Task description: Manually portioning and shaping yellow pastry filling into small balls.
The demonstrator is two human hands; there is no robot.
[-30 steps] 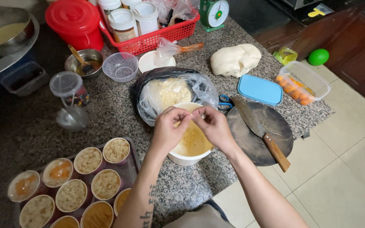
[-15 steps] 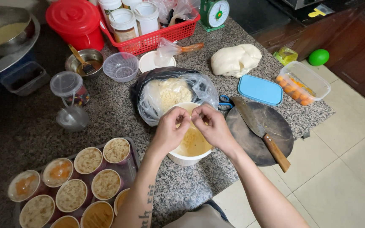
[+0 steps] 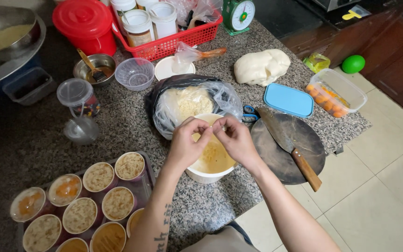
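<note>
Filled cups on tray, lower left; left hand and right hand, centre frame, fingertips pinched together on a small pale scrap hard to make out, above white bowl of yellow filling; cleaver on round board, right.

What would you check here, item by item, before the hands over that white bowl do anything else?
1. Both hands over the bowl: ok. Left hand and right hand meet above the white bowl.
2. Small piece pinched between fingertips: cannot tell, too small.
3. Bowl standing flat on the counter: ok.
4. Bag of shredded filling open, right behind the bowl: ok.
5. Cleaver lying flat on the round board, apart from the hands: ok.
6. Tray of filled cups beside the left forearm, not touched: ok.
</note>
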